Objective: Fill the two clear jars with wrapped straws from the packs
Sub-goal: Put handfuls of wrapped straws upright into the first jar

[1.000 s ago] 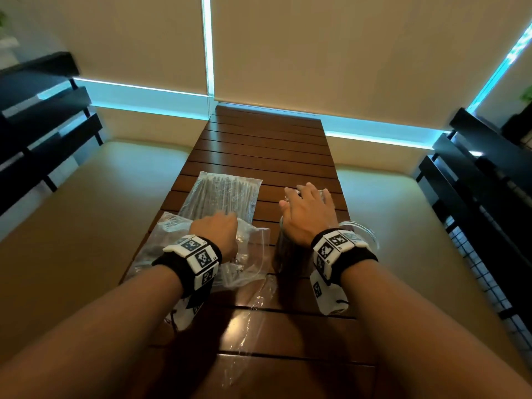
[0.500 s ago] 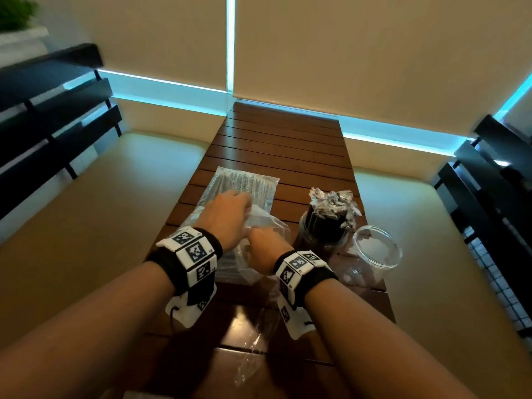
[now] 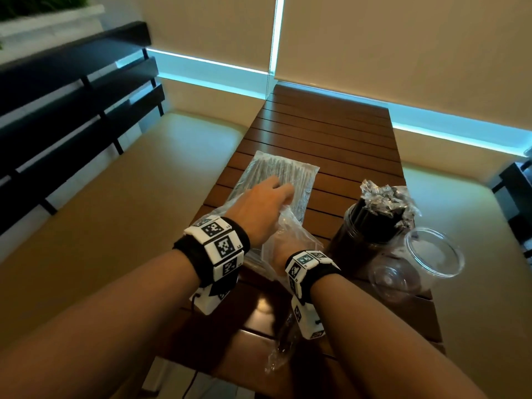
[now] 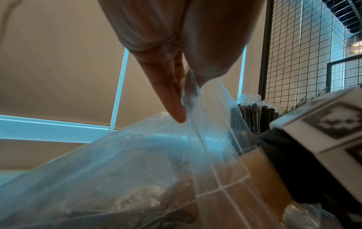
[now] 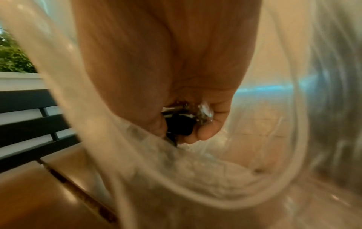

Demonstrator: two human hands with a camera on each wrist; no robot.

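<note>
Right hand (image 3: pixel 280 246) now off the full jar (image 3: pixel 371 226) — inside the open pack (image 3: pixel 290 234), gripping straws (image 5: pixel 184 122); left hand (image 3: pixel 260 205) pinches its mouth — second jar (image 3: pixel 431 254) next.

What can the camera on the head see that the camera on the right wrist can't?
Only the head view shows the left hand holding up the open clear plastic bag, the clear jar full of black wrapped straws, the empty clear jar and the sealed straw pack. Only the right wrist view shows the right hand gripping black wrapped straws inside the bag. Both show the bag and brown slatted table.
</note>
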